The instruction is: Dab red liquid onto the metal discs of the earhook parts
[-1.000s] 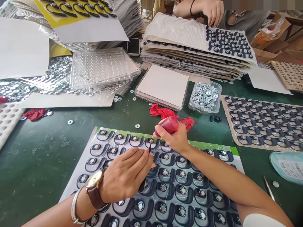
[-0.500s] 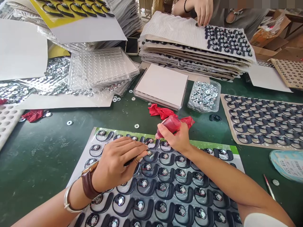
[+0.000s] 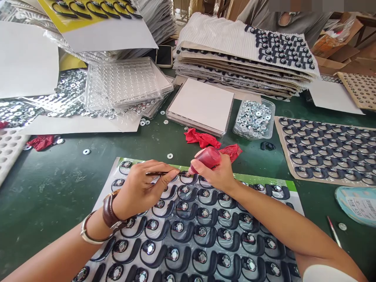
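A sheet (image 3: 264, 181) with a green top edge lies before me, covered in rows of black ear-hook parts (image 3: 202, 231) with round metal centres. My left hand (image 3: 141, 190), wearing a brown-strapped watch and a bangle, is closed on a thin dark brush (image 3: 158, 173) held nearly level, its tip pointing right. My right hand (image 3: 219, 170) grips a small red bottle (image 3: 205, 158), tilted with its mouth toward the brush tip. Both hands hover over the sheet's top rows.
A clear tub of metal washers (image 3: 254, 119) and a white card stack (image 3: 201, 105) stand behind, with red rags (image 3: 202, 139) between. More sheets of parts (image 3: 329, 150) lie right; clear blister trays (image 3: 123, 84) left. Another person (image 3: 282, 17) sits across. Loose washers dot the green table (image 3: 53, 188).
My left hand lifted from the parts and turned the brush level, bringing its tip to the bottle mouth. The other person's hand left the far stack.
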Demonstrator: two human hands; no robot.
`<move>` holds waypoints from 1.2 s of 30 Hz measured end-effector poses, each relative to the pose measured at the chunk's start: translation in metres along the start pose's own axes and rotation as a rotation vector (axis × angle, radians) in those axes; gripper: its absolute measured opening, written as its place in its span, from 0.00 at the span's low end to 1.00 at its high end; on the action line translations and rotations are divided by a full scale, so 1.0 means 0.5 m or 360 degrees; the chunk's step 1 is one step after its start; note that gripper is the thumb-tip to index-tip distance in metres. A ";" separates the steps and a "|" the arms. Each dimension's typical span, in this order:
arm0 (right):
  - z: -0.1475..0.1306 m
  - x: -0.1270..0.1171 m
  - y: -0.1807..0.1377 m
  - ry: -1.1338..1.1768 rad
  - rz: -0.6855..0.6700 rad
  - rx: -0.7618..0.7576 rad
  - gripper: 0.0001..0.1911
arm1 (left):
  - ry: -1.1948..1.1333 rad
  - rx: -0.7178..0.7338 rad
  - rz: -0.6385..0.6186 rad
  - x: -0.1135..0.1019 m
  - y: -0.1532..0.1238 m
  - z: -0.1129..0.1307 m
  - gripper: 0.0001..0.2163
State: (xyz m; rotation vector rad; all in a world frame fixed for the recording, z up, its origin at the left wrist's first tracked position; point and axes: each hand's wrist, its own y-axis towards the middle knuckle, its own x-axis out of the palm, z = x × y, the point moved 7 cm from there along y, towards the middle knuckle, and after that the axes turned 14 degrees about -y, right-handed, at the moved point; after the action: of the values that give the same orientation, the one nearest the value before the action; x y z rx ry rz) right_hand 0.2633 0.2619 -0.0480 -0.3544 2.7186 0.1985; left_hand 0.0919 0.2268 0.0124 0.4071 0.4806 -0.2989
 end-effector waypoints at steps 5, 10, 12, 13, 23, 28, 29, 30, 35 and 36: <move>-0.030 -0.020 0.009 0.0196 0.0029 0.0005 0.14 | 0.0040 0.0123 0.0030 -0.004 -0.011 0.020 0.04; -0.054 -0.020 0.003 0.0179 -0.0131 0.0112 0.15 | 0.0259 0.0659 -0.0133 0.020 -0.076 0.093 0.07; -0.048 -0.015 -0.009 0.0182 -0.0106 0.0120 0.15 | 0.0390 0.0772 -0.0196 0.034 -0.102 0.108 0.08; -0.044 -0.012 -0.015 0.0189 -0.0092 0.0117 0.14 | 0.0440 0.0802 -0.0220 0.041 -0.111 0.111 0.08; -0.020 0.019 -0.042 0.0133 -0.0160 0.0073 0.13 | 0.0604 0.0869 -0.0302 0.070 -0.126 0.123 0.08; -0.005 0.020 -0.052 -0.0081 -0.0137 0.0056 0.15 | 0.0650 0.0875 -0.0302 0.073 -0.128 0.132 0.08; -0.004 0.019 -0.053 -0.0098 -0.0120 0.0053 0.15 | 0.0651 0.0870 -0.0298 0.073 -0.127 0.133 0.09; -0.003 0.018 -0.054 -0.0106 -0.0105 0.0054 0.15 | 0.0651 0.0866 -0.0292 0.073 -0.127 0.133 0.09; -0.004 0.015 -0.053 -0.0039 -0.0063 0.0057 0.14 | 0.0640 0.0857 -0.0280 0.072 -0.129 0.131 0.09; -0.005 0.013 -0.052 -0.0020 -0.0036 0.0054 0.14 | 0.0634 0.0854 -0.0282 0.072 -0.129 0.131 0.09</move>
State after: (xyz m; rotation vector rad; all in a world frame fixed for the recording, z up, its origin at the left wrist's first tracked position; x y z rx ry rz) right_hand 0.2638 0.2350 -0.0505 -0.3730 2.7006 0.1474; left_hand 0.1236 0.1347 0.0276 0.9600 0.8318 -0.5252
